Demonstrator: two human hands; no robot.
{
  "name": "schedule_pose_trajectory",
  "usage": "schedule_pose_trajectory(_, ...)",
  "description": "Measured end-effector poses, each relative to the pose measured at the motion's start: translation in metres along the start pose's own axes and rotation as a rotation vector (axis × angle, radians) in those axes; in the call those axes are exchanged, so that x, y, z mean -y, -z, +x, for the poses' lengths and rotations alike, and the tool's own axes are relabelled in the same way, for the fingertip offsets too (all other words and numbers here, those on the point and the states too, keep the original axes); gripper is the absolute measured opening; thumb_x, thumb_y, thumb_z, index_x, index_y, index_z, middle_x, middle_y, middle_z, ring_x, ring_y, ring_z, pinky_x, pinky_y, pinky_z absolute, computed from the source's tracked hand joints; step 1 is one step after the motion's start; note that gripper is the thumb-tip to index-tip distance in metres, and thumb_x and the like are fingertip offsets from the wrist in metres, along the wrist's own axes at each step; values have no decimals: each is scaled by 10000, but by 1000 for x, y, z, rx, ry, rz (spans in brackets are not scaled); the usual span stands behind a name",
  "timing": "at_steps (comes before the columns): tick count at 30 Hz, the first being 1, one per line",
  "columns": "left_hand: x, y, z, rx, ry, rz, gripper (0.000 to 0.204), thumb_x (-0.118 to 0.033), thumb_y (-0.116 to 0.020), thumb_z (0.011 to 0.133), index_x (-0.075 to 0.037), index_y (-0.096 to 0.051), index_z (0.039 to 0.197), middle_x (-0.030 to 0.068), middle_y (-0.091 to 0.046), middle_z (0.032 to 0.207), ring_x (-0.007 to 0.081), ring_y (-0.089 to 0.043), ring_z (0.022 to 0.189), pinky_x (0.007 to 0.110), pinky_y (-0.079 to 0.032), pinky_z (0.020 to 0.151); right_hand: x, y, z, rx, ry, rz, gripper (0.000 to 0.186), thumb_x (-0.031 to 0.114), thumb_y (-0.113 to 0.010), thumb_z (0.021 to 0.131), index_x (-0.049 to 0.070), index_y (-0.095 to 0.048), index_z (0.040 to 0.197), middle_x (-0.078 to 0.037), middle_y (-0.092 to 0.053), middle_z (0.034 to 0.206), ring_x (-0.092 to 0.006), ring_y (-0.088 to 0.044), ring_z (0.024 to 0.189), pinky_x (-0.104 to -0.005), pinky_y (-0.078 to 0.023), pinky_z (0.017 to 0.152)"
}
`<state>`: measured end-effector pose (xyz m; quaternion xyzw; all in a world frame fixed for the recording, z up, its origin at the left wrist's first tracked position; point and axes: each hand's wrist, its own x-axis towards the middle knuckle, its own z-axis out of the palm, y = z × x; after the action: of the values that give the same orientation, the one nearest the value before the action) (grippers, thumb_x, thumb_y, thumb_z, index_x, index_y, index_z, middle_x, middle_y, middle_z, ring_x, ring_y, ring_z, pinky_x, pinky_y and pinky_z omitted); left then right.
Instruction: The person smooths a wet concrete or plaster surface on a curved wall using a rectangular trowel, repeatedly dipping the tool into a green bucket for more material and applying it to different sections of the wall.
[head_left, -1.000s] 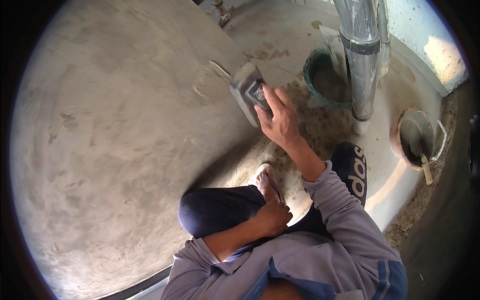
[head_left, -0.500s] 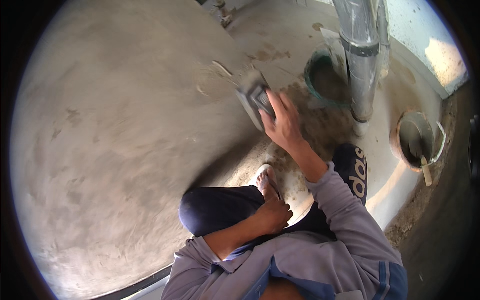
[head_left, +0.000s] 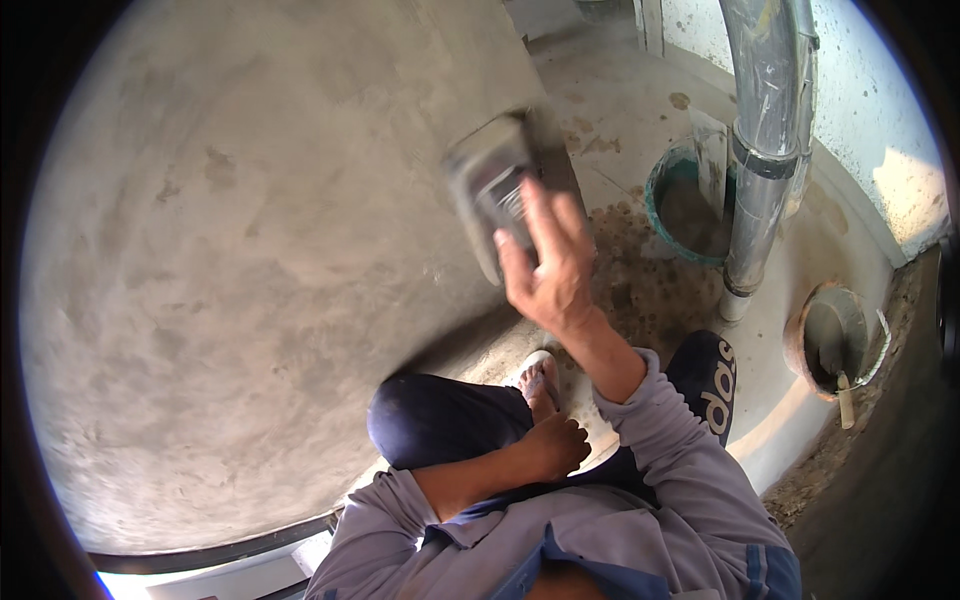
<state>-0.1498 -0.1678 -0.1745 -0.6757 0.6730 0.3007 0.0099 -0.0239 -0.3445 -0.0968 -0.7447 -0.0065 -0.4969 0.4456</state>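
Note:
My right hand (head_left: 548, 262) grips a dark grey rectangular hand float (head_left: 490, 180), blurred by motion, over the broad grey plastered surface (head_left: 250, 230) near its right-hand edge. Its fingers wrap the raised middle of the float. My left hand (head_left: 553, 448) rests low in front of me, beside my bent knee (head_left: 420, 420) and above my sandalled foot (head_left: 537, 378), with its fingers curled; whatever is in them, if anything, is hidden.
A thick grey pipe (head_left: 760, 230) stands at the right, with a green bucket (head_left: 658, 205) behind it holding a flat board (head_left: 708, 150). Nearer right sits a bucket (head_left: 800, 340) with a wooden-handled tool (head_left: 845, 400). A speckled white wall (head_left: 860, 120) rises behind.
The view has shifted, so pipe and buckets appear farther right and down. The float has moved up and left across the grey surface; the small patch seen there earlier is now hidden.

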Motion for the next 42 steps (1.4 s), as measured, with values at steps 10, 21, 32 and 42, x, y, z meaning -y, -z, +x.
schedule_pose_trajectory(10,-4,10,0,83,-17,11,270,-334,-671,911,-84,-694,1009,116,-682,995,298,-681,995,430,-528,873,23,12,45,-43,217,-86,604,108,-740,829,-28,-558,1389,-162,-572,1019,-334,-582,850,-433,-503,734)
schedule_pose_trajectory(21,-2,14,-5,54,26,-12,270,-300,-722,826,-65,-711,959,124,-679,948,323,-679,947,464,-522,846,-22,44,-74,114,-51,-179,509,113,-695,889,-67,-560,1345,-219,-599,1050,-408,-599,928,-478,-505,823)
schedule_pose_trajectory(32,-19,118,-91,-690,-69,-214,209,-182,-652,926,-51,-703,1080,120,-709,1052,249,-660,885,409,-524,787,-40,34,-20,-296,-339,385,448,206,-662,1009,-58,-532,1347,-154,-619,1175,-228,-615,1025,-360,-511,858)
schedule_pose_trajectory(42,-30,201,-392,-1235,965,1651,650,-504,-454,1068,-26,-493,1507,239,-408,1566,424,-316,1482,578,-262,1201,-63,-10,-72,-267,-747,456,507,307,-670,1013,-20,-522,1371,-138,-621,1203,-223,-602,1056,-386,-488,951)
